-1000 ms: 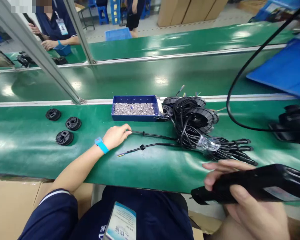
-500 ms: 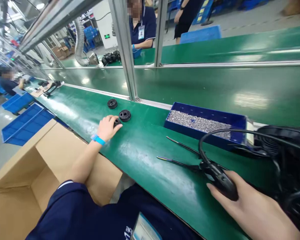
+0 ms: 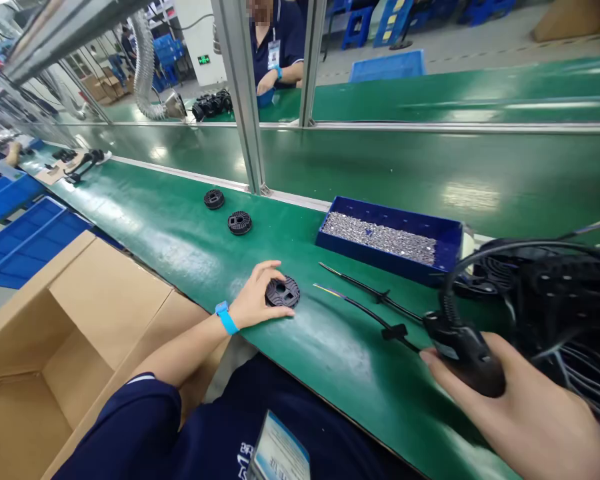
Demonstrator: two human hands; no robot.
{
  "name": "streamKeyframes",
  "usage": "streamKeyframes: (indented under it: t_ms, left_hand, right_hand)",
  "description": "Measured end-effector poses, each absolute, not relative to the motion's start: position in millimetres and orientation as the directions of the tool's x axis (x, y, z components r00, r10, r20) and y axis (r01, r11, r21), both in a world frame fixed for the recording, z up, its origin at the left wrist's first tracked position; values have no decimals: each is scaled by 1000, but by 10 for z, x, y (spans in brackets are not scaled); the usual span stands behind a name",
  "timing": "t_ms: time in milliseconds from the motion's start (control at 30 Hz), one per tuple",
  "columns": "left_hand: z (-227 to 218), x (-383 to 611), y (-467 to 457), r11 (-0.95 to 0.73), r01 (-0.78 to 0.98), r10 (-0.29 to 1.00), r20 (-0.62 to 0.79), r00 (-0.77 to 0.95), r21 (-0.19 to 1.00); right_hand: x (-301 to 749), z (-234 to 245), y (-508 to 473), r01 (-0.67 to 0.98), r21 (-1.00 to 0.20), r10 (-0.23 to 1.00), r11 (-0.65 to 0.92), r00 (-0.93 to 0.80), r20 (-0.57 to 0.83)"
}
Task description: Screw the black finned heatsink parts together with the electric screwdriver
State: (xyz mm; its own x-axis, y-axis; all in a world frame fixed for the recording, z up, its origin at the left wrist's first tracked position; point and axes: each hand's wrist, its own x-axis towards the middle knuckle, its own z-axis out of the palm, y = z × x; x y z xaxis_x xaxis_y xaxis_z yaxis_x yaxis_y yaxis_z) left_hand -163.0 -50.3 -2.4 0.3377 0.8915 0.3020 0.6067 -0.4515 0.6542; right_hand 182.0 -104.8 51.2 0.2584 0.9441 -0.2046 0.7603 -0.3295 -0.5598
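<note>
Your left hand (image 3: pixel 255 301) is cupped over a black ribbed disc (image 3: pixel 283 292), fingertips on its rim. The disc lies flat on the green counter (image 3: pixel 180 220), slotted face up, close to the near edge; being round, it shows no long axis. Bare counter lies at its 9 o'clock. Two like discs (image 3: pixel 239 222) sit at 11 o'clock, well apart. Cable ends (image 3: pixel 365 293) lie at 3 o'clock, with a blue screw tray (image 3: pixel 451 241) at 2. Your right hand (image 3: pixel 525 413) grips a corded black driver (image 3: pixel 465 353), its axis running from 10 to 4 o'clock.
</note>
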Motion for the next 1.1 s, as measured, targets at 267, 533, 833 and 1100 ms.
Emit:
streamKeyframes:
  t_ms: [267,533,833,1100]
  left_hand:
    - [79,-1429,-525,-472,678,878,368,305,564]
    - [294,-1088,-559,-611,750,742,515,429,255]
    - [11,-478,-712,-682,434,696,340,632,588]
    - [19,-600,-547,-803,174,375,256,891,570]
  right_hand:
    - [1898,506,-1196,781,-576,969,-242,164,-186]
    - [1784,579,-1221,751,-623,976,-218,147,-163]
    - [1772,620,-1181,720,-690,996,-77,94,-14]
    - [1855,637,-1222,678,-735,1000,-6,-1,-9]
